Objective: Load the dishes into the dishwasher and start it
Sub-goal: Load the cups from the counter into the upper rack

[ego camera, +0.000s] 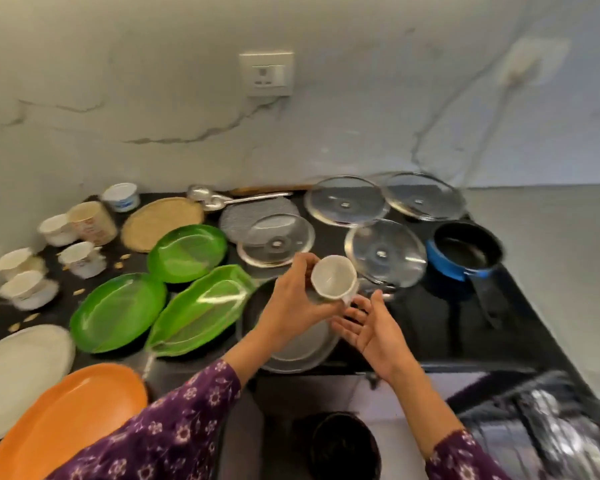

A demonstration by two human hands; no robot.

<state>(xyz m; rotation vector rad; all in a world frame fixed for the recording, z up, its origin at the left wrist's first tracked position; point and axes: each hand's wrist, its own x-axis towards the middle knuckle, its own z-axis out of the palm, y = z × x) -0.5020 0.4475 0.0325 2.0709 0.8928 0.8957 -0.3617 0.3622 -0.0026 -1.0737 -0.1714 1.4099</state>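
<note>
Head view, left to right. Orange plate (66, 417) and white plate (18, 372) sit at the left end of the table (430, 323). Small white cups (21, 287) are behind them and green plates (118, 311) mid-left. All lie flat, not yet loaded.

Left hand (291, 299) grasps a white cup (333, 278) round its body, over a steel plate (291, 355) at the table's front. The cup is tipped sideways, mouth toward the camera, probably to check it's empty.

Right hand (371, 327) is released, palm up, fingers spread just below the cup's handle. Likely a handover; contact unclear.

Glass lids (385, 252) lie flat behind, blue pan (465, 251) at right. Blurred rack (551, 427) at bottom right is presumably the dishwasher.
</note>
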